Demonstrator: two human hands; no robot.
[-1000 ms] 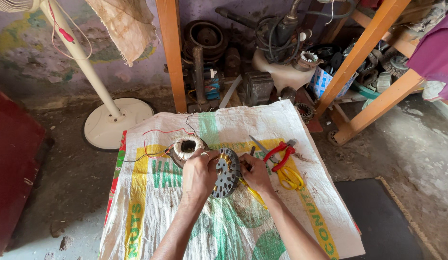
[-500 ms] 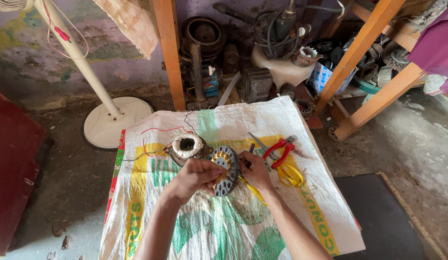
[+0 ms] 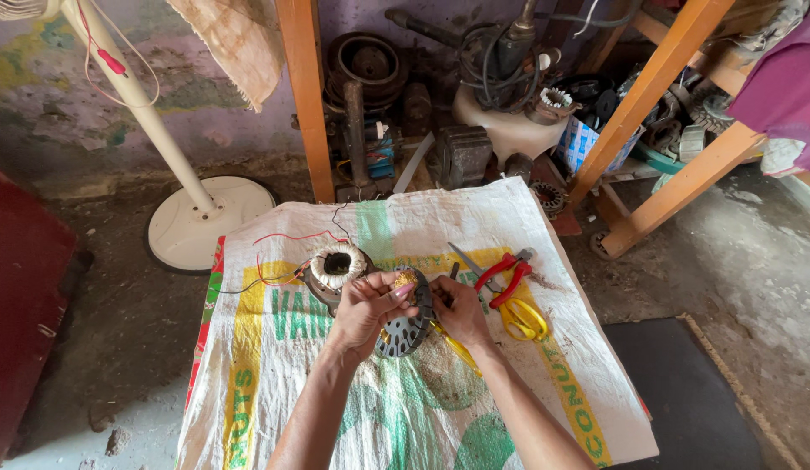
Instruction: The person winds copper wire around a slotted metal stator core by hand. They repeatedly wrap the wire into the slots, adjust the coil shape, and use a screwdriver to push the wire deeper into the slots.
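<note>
On the woven plastic sack (image 3: 509, 226) spread over the floor, I am watching both hands working together at its middle. My left hand (image 3: 363, 306) is curling around the upper edge of a round, dark motor stator core (image 3: 403, 329), thumb and fingers pinching a small bunch of copper-coloured winding wire (image 3: 404, 279) against its rim. My right hand (image 3: 460, 311) is gripping the core's other side, fingers folded shut on it, so the disc is standing on edge between the two palms, just above the sack. Just beside the left hand, a second stator wrapped in pale winding (image 3: 335, 265) is lying flat, with thin red and black leads (image 3: 287, 261) trailing off to the left. Near the right hand, red-handled pliers (image 3: 503, 277) and yellow-handled scissors (image 3: 520, 318) are lying on the sack. Farther back, a white pedestal fan base (image 3: 205, 226) is standing on the ground, well apart from the hands.
</note>
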